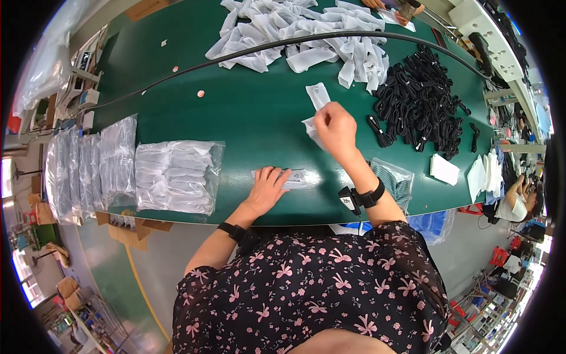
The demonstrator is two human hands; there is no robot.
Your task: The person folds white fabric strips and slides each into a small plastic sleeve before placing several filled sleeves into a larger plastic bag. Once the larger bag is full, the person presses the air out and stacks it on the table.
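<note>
My left hand (267,190) lies on the green table near its front edge, fingers stretched out over a small frosted plastic pouch (298,177) with dark print. That pouch is partly covered by the fingers. Farther off and to the right, my right hand (337,128) is closed with fingers bent around another frosted white pouch (319,95). One end of this pouch sticks out beyond the fist and another part hangs out at its left side. What is inside either pouch I cannot make out.
A big heap of frosted pouches (295,29) lies at the back. Tied black cables (418,100) are piled at right. Clear bags of packed pouches (177,177) stand at left. A thick black cord (283,41) crosses the view. Another person's hand (407,10) shows at the far edge.
</note>
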